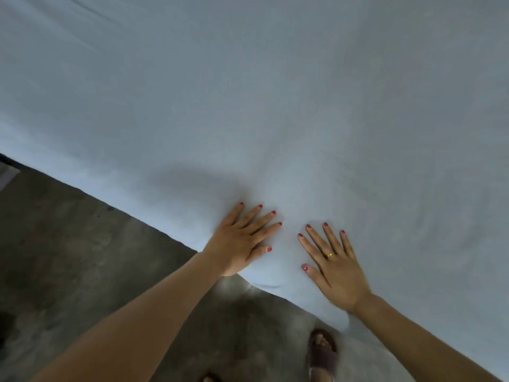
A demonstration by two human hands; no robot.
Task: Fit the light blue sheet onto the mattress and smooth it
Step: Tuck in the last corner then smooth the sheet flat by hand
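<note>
The light blue sheet [275,106] covers the mattress and fills most of the view, lying mostly flat with faint creases toward the top left. My left hand [242,241] lies palm down with straight, spread fingers on the sheet right at the mattress's near edge. My right hand [333,267], wearing a gold ring, presses flat on the sheet a short way to the right, fingers spread. The sheet wraps over the edge between and below my hands. The mattress itself is hidden under the sheet.
A grey concrete floor [82,257] lies at the lower left beside the bed. My foot in a dark sandal [322,351] stands close to the mattress edge. A pale object shows at the far left edge [7,175].
</note>
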